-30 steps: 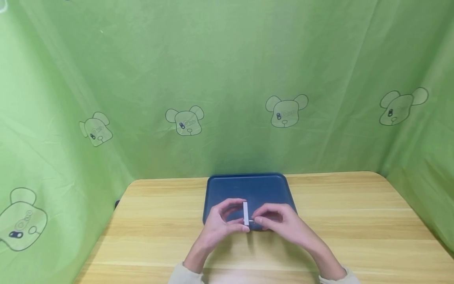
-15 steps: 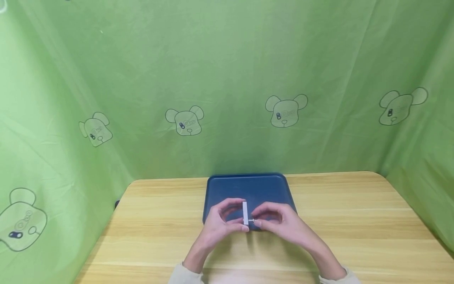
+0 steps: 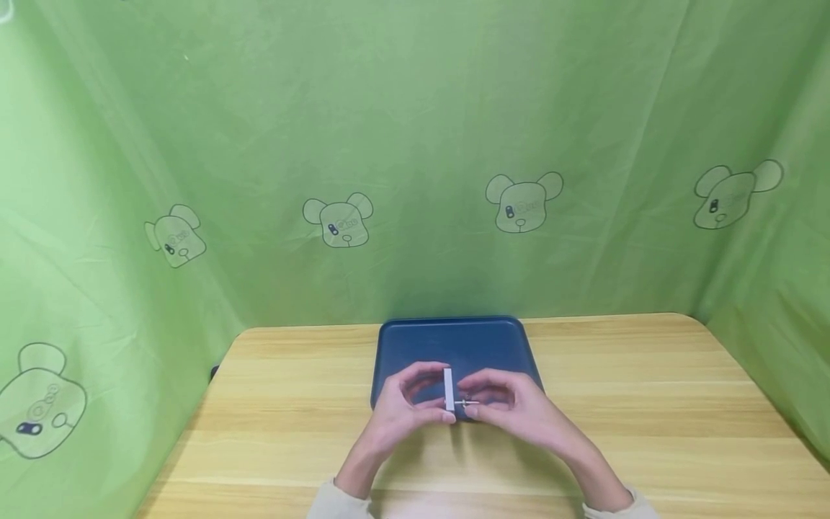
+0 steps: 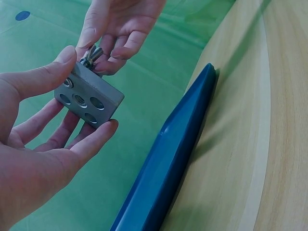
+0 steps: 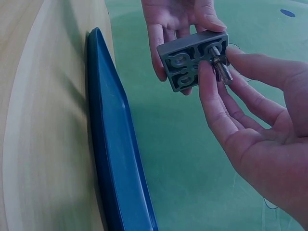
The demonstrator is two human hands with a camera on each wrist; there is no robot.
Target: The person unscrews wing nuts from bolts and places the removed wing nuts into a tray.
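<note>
Held up in mid-air, right at the centre of things, is a grey block point(image 4: 88, 91)! It is stood on edge, well off the table point(image 3: 655, 382), and in the head view it is framed against the near part of a blue tray point(image 3: 454, 342). One broad face is pierced by round holes; the other is cut into by rounded hollows. Near one corner a threaded bolt point(image 5: 224, 74) is carried, its shaft pointed toward the right hand point(image 3: 520, 409), and on that shaft a small metal nut point(image 5: 220, 59) is seated, just beside the block. By the left hand point(image 3: 403, 405) the block is gripped between thumb and fingertips. Across from it, the nut is flanked narrowly by the right thumb and fingers; whether it is actually pinched cannot be told! Both forearms are met by pale sleeves point(image 3: 340, 502). Below, the tray is laid on the wood-grained surface, at the far edge. And all round, the scene is walled in by a green curtain point(image 3: 428, 130), printed with outlined bear heads point(image 3: 346, 216).
</note>
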